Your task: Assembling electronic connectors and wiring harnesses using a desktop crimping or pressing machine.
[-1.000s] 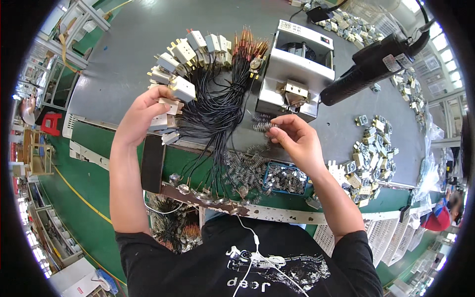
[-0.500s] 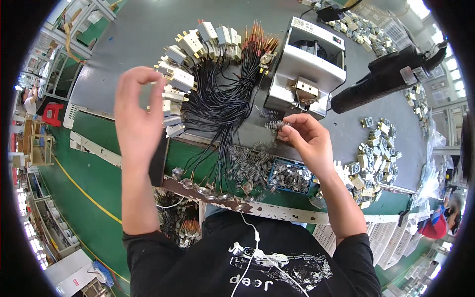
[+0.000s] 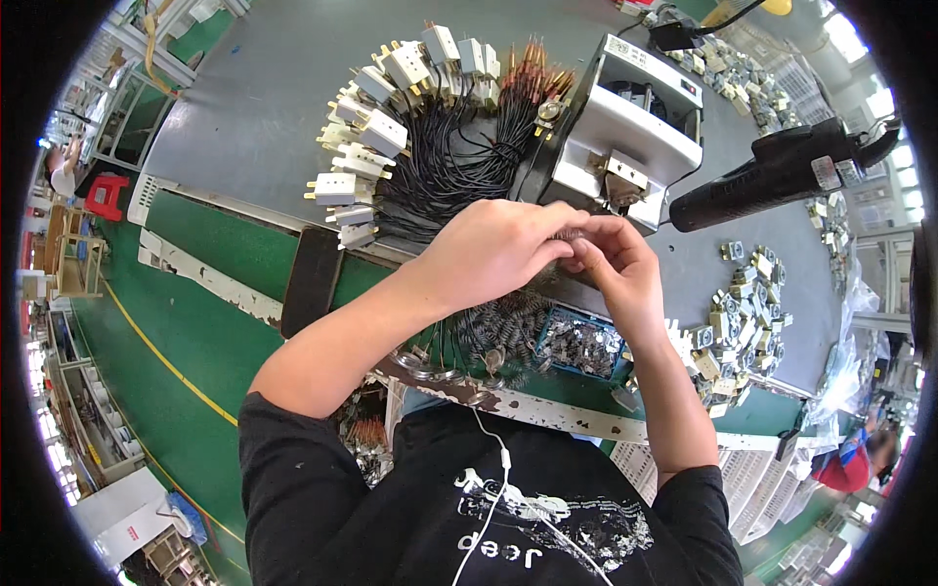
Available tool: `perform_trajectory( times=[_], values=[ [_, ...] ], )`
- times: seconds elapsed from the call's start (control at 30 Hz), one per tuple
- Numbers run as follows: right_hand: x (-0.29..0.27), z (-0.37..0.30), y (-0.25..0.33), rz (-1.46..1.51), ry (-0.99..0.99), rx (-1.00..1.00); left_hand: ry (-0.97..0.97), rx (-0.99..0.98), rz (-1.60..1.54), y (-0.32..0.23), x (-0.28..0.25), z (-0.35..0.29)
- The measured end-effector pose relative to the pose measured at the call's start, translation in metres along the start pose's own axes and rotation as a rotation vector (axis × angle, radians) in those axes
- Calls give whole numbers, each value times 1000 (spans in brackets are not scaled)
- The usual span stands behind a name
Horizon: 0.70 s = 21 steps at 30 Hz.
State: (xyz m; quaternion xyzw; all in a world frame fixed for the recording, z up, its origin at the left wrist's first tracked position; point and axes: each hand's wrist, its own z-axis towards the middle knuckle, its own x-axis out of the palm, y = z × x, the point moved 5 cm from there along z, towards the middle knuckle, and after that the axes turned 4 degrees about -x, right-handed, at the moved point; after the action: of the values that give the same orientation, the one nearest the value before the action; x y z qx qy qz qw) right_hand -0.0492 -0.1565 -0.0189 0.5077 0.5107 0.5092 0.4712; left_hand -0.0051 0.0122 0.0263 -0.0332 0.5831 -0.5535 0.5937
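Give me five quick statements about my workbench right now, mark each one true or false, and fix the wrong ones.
1. The two hands are far apart. False: the left hand and right hand meet at the fingertips, where part of a small spring shows.
2. A black power tool is to the right of the silver machine. True.
3. The bundled cables are white. False: the cables are black.
4. A blue tray of small metal parts sits right of the loose springs. True.
5. The red stool is at the right of the picture. False: the red stool is at the left.
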Motion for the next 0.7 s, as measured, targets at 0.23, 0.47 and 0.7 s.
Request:
perform_trajectory(
  times=[0.23,0.47,0.7],
  values=[
    [1,4,-2,43,85,-10,167,-298,-271,10,-7,4],
    [8,-1,6,142,51,-54,157,-358,-429,14,-6,2],
    [8,1,8,30,-5,-92,116,-327,-492,14,-4,2]
  ],
)
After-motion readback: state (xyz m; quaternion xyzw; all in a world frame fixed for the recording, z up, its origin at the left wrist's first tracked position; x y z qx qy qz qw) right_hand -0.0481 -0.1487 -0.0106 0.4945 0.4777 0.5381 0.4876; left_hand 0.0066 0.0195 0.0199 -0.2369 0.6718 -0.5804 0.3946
